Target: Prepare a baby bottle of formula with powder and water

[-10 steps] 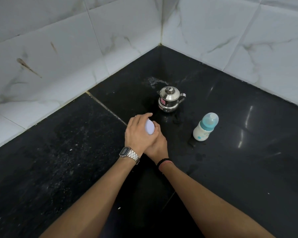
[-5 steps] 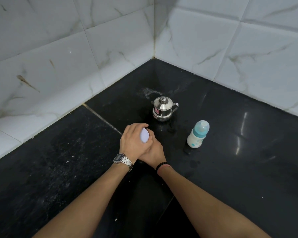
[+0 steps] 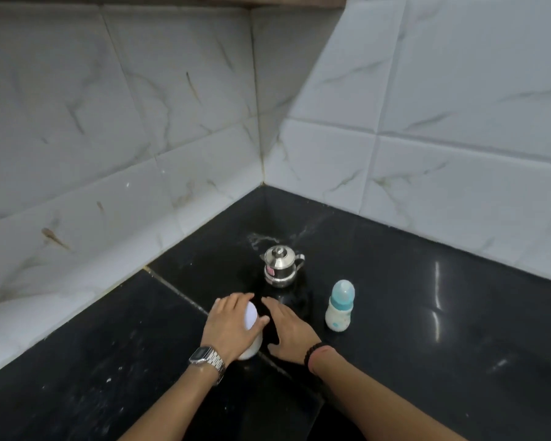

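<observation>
My left hand (image 3: 229,326) grips a white container with a pale lid (image 3: 250,316) that stands on the black counter (image 3: 427,361). My right hand (image 3: 288,329) lies just to the container's right with its fingers straight, holding nothing. A baby bottle (image 3: 340,306) with a teal collar and a clear cap stands upright to the right of my right hand. A small steel kettle (image 3: 280,269) with its lid on stands behind both hands.
White marble-look tiled walls (image 3: 140,122) meet in a corner behind the kettle. A grout seam (image 3: 178,289) runs diagonally across the counter under my hands. Faint white streaks mark the counter behind the kettle.
My right hand has let go of the container and opened beside it. The view has tilted up, showing more wall. My left hand keeps its grip.
</observation>
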